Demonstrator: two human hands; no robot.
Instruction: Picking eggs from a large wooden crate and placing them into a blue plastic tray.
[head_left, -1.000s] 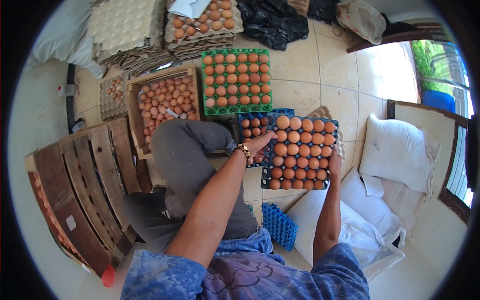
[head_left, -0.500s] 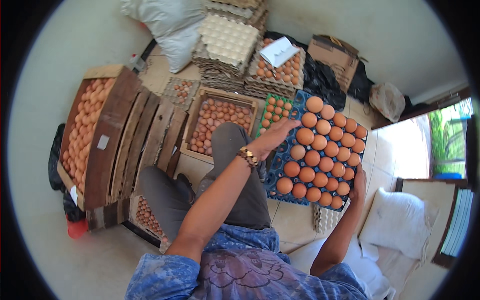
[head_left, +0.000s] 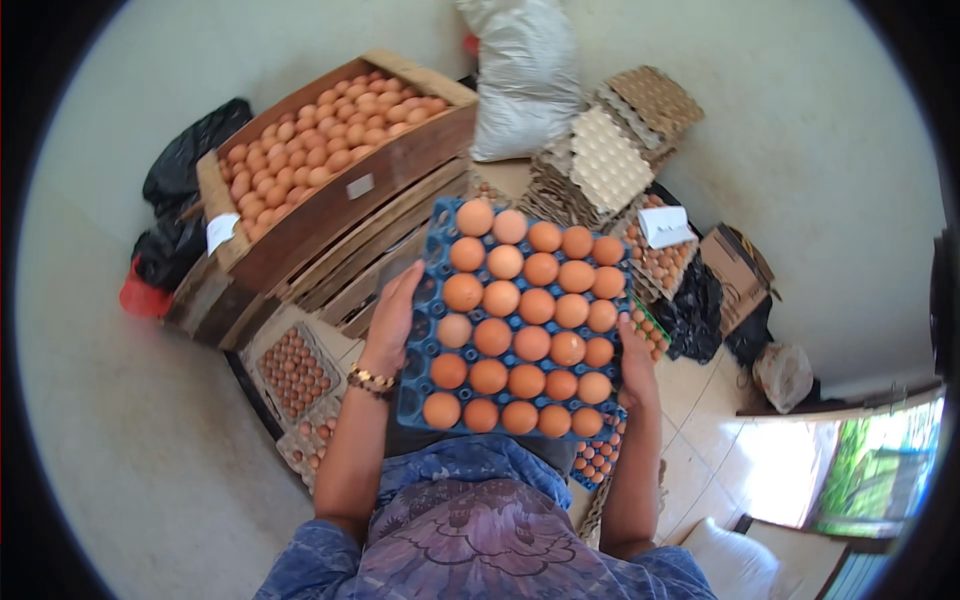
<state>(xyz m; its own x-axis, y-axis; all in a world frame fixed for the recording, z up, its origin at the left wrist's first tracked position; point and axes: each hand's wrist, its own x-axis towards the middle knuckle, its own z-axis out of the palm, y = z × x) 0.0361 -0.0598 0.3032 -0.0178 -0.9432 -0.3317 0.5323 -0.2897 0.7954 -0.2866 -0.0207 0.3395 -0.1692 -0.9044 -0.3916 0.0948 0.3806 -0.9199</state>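
A blue plastic egg tray (head_left: 422,335) is held up in front of my body, filled with brown eggs (head_left: 537,306) except for a row of bare cups along its left side. My left hand (head_left: 393,318) grips the tray's left edge. On the opposite edge, my right hand (head_left: 637,365) is closed with its thumb on the rim. The fingers of both hands are partly hidden under the tray. Below its right corner shows another blue tray of eggs (head_left: 598,462). A green egg tray (head_left: 652,330) peeks out past my right hand.
A wooden crate (head_left: 350,215) heaped with brown eggs stands far left. Egg-filled cartons (head_left: 297,372) lie beside it. Stacked empty cartons (head_left: 610,165), a white sack (head_left: 525,80), a paper-topped egg stack (head_left: 664,228), black plastic (head_left: 695,315) and a cardboard box (head_left: 735,275) line the back.
My view has turned left, toward the wooden crate. Both hands have brought the blue tray from the right side to the front of my body, and it now sits more level.
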